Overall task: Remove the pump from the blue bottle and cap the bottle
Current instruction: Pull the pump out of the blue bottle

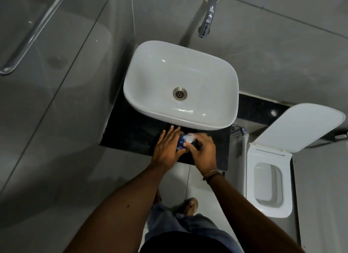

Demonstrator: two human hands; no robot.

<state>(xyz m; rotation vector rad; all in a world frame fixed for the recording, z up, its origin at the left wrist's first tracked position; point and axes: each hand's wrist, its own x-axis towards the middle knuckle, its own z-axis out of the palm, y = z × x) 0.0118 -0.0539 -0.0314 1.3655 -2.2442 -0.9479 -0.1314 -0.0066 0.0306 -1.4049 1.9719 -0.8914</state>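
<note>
A blue bottle stands on the black counter in front of the basin, mostly hidden between my hands. My left hand wraps its left side, fingers stretched toward the basin. On top of the bottle sits a clear plastic pump head, and my right hand pinches it from the right with thumb and fingers. No separate cap is in sight.
A white basin sits right behind the hands, with a chrome wall tap above it. An open white toilet stands to the right. Glass shower screen on the left. My feet stand on the tiled floor below.
</note>
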